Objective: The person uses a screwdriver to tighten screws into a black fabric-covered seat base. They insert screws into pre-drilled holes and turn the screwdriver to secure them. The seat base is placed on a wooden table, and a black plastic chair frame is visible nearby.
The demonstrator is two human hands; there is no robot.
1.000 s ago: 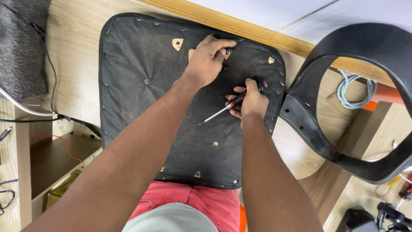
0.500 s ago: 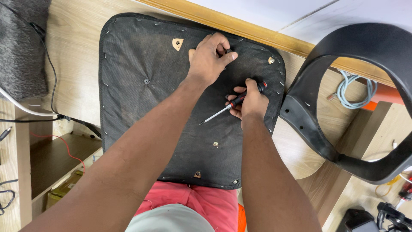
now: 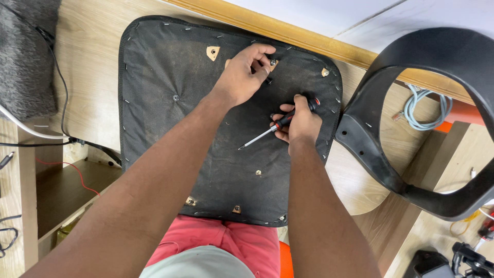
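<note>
Left hand (image 3: 242,77) pinches screw (image 3: 272,62) near seat pad's (image 3: 170,128) far edge — seat it straight w/ fingers; right hand (image 3: 298,123) clamped on screwdriver (image 3: 278,125).

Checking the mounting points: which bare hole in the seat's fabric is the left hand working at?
The far middle one, under the left hand's fingertips, where a dark bolt sits; the other holes lie untouched.

The seat pad (image 3: 175,128) is black, the screwdriver (image 3: 280,125) handle black and red, the shorts (image 3: 216,246) pinkish red, the cable coil (image 3: 424,110) pale blue.
</note>
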